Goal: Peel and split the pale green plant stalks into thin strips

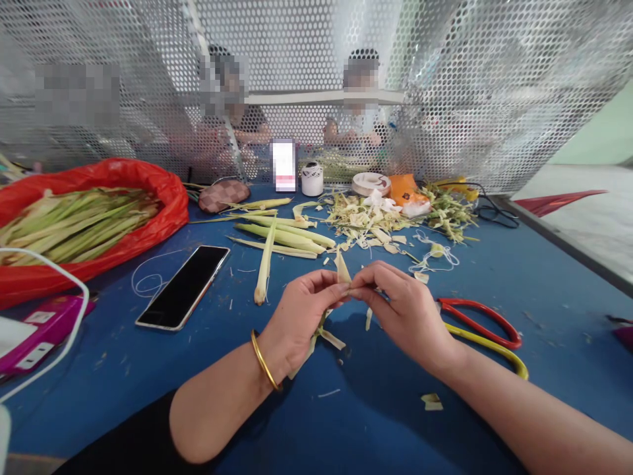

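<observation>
A pale piece of corn husk (342,267) stands up between my two hands over the blue table. My left hand (309,303), with a gold bangle at the wrist, pinches it between thumb and fingers. Meeting it fingertip to fingertip, my right hand (400,307) pinches the same husk from the other side. Below the left hand hang more husk strips (330,338), partly hidden by the palm. Scissors with one red and one yellow handle (487,323) lie by my right wrist, their blades out of sight.
Long green husk leaves (281,237) and a pile of scraps (366,214) lie beyond my hands. A black-screened phone (184,287) and a red bag of leaves (171,198) are to the left. Loose string (440,254) lies right. Two people sit behind a perforated screen (297,39).
</observation>
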Demonstrator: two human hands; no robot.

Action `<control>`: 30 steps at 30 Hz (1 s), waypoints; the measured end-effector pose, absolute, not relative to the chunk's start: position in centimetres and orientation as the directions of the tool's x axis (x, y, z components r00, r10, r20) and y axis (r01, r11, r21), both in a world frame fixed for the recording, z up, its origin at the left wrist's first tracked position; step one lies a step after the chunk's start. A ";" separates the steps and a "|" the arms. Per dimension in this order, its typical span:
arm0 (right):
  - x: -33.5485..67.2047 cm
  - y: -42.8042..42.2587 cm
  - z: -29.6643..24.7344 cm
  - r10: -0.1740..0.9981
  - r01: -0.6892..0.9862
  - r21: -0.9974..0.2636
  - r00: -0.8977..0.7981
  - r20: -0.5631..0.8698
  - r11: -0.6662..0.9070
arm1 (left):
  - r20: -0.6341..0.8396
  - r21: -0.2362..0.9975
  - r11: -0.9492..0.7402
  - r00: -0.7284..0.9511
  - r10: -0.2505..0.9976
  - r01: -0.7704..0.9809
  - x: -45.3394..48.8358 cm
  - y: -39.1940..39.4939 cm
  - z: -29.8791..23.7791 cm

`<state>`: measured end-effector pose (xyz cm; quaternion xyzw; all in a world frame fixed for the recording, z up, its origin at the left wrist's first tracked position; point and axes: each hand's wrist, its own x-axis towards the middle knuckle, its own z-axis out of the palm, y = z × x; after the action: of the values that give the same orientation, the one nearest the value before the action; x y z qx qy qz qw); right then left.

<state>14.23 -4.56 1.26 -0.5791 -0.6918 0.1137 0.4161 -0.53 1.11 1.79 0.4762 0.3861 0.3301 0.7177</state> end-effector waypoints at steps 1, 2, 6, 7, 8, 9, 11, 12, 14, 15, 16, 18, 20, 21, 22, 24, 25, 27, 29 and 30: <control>14.2 -4.6 1.3 0.901 0.705 -0.650 0.035 0.432 0.284 | -0.216 0.947 0.302 0.476 0.852 -0.111 -0.5 1.1 1.8; 14.2 -4.6 1.3 0.908 0.699 -0.666 0.056 0.414 0.261 | -0.194 0.955 0.275 0.466 0.863 -0.112 -0.4 1.0 1.8; 14.1 -4.7 1.6 0.940 0.668 -0.733 0.153 0.304 0.128 | -0.137 0.978 0.193 0.435 0.890 -0.086 -0.4 1.0 1.7; 14.1 -4.7 1.7 0.945 0.655 -0.749 0.175 0.277 0.098 | -0.131 0.981 0.178 0.433 0.892 -0.071 -0.5 1.0 1.7; 14.1 -4.8 1.7 0.948 0.638 -0.766 0.193 0.253 0.074 | -0.124 0.985 0.162 0.431 0.894 -0.053 -0.5 1.0 1.6; 14.1 -4.8 1.8 0.951 0.615 -0.786 0.204 0.231 0.059 | -0.114 0.989 0.142 0.429 0.896 -0.034 -0.6 1.0 1.6; 14.1 -4.9 1.8 0.957 0.562 -0.826 0.211 0.199 0.048 | -0.086 0.995 0.098 0.422 0.902 -0.007 -0.7 1.0 1.5; 14.1 -4.9 1.8 0.958 0.540 -0.840 0.211 0.193 0.051 | -0.070 0.997 0.077 0.417 0.906 0.001 -0.7 1.0 1.4; 14.0 -4.8 1.8 0.957 0.502 -0.862 0.212 0.197 0.066 | -0.044 0.999 0.039 0.410 0.911 0.018 -0.8 1.0 1.3; 14.0 -4.8 1.8 0.955 0.478 -0.875 0.216 0.200 0.075 | -0.035 0.999 0.025 0.409 0.912 0.028 -0.8 1.1 1.3; 13.9 -4.7 1.7 0.954 0.450 -0.889 0.221 0.202 0.084 | -0.029 0.999 0.014 0.408 0.912 0.039 -0.8 1.1 1.2; 13.8 -4.6 1.6 0.955 0.401 -0.911 0.221 0.196 0.094 | -0.023 0.998 -0.002 0.409 0.912 0.060 -0.7 1.1 1.2; 13.8 -4.6 1.6 0.962 0.392 -0.915 0.202 0.184 0.093 | -0.011 0.997 -0.023 0.411 0.911 0.079 -0.7 1.1 1.2; 13.8 -4.6 1.6 0.965 0.402 -0.911 0.190 0.180 0.091 | 0.000 0.995 -0.041 0.414 0.910 0.089 -0.7 1.1 1.2; 13.9 -4.6 1.6 0.968 0.416 -0.905 0.178 0.178 0.090 | 0.017 0.993 -0.064 0.418 0.908 0.099 -0.7 1.0 1.2; 14.0 -4.7 1.7 0.969 0.446 -0.890 0.164 0.183 0.092 | 0.061 0.983 -0.129 0.431 0.900 0.131 -0.8 1.0 1.3; 14.0 -4.7 1.8 0.969 0.462 -0.882 0.161 0.188 0.094 | 0.089 0.974 -0.170 0.436 0.896 0.149 -0.8 0.9 1.3; 14.1 -4.8 1.9 0.968 0.487 -0.868 0.157 0.196 0.097 | 0.131 0.955 -0.231 0.437 0.890 0.183 -0.8 0.9 1.4; 14.1 -4.7 2.0 0.967 0.496 -0.863 0.160 0.198 0.095 | 0.120 0.953 -0.224 0.428 0.896 0.202 -0.8 0.9 1.5; 14.1 -4.7 1.9 0.967 0.492 -0.865 0.162 0.199 0.096 | 0.092 0.962 -0.189 0.420 0.903 0.196 -0.8 0.9 1.5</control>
<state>14.13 -4.70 1.94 -0.6177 -0.5904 0.2655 0.4465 -0.79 0.93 1.53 0.6828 0.4025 0.3580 0.4936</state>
